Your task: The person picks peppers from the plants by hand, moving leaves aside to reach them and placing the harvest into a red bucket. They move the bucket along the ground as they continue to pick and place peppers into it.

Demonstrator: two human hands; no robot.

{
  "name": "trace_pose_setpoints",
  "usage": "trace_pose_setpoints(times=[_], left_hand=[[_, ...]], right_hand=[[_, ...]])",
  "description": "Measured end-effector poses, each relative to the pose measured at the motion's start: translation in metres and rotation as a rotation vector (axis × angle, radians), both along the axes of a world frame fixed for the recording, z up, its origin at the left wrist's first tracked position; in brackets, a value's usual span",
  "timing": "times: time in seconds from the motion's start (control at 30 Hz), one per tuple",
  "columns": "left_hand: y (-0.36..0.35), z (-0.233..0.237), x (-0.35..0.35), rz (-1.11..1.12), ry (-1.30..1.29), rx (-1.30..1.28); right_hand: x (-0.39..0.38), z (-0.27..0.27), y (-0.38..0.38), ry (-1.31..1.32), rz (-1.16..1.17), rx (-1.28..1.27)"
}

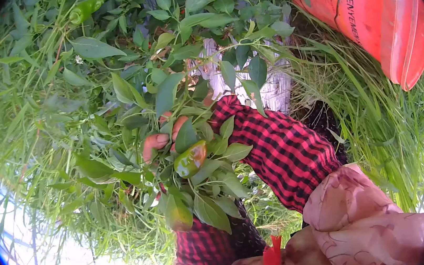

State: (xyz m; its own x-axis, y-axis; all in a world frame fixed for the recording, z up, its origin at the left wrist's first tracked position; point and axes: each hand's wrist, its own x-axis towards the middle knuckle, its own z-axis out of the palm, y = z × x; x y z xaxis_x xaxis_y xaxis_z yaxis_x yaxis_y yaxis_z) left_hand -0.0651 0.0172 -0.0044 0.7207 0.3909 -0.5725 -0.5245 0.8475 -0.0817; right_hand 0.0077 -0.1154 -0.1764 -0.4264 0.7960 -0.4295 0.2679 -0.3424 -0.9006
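Observation:
Leafy pepper stems partly cover both hands at the centre. My left hand (154, 144) shows only a few bent fingers among the leaves, closed on something I cannot make out. Beside it, the fingers of my right hand (179, 128) are also closed, and what they hold is hidden by leaves. A green pepper with reddish-brown patches (190, 160) hangs just below the fingers. Lower down, another green and reddish pepper (180, 217) is partly behind a leaf. Both forearms wear red and black checkered sleeves.
A red bucket (367, 13) with dark lettering and a wire handle lies tilted at the upper right in tall grass. A green pepper (85, 11) hangs at the upper left. Pale, whitish material (275, 86) shows behind the plant. Dense leaves and grass surround the hands.

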Motion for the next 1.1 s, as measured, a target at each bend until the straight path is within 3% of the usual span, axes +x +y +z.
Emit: trace_pose_setpoints(times=[0.3,0.4,0.63,0.8,1.03,1.1], left_hand=[[0.006,0.011,0.004,0.033,0.108,-0.042],[0.002,-0.004,-0.013,0.012,0.012,-0.052],[0.008,-0.001,-0.026,-0.136,0.061,-0.054],[0.003,-0.005,-0.024,-0.099,0.065,-0.069],[0.006,-0.002,-0.023,-0.217,0.251,-0.095],[0.002,-0.008,-0.018,-0.094,0.060,-0.044]], right_hand=[[0.020,0.007,0.003,0.152,-0.091,-0.131],[0.035,0.016,0.009,0.255,-0.157,-0.246],[0.079,0.047,0.037,0.782,-0.342,-0.874],[0.114,0.049,0.065,1.060,-0.253,-1.277],[0.135,0.044,0.079,1.117,-0.158,-1.398],[0.140,0.046,0.076,1.122,-0.185,-1.384]])
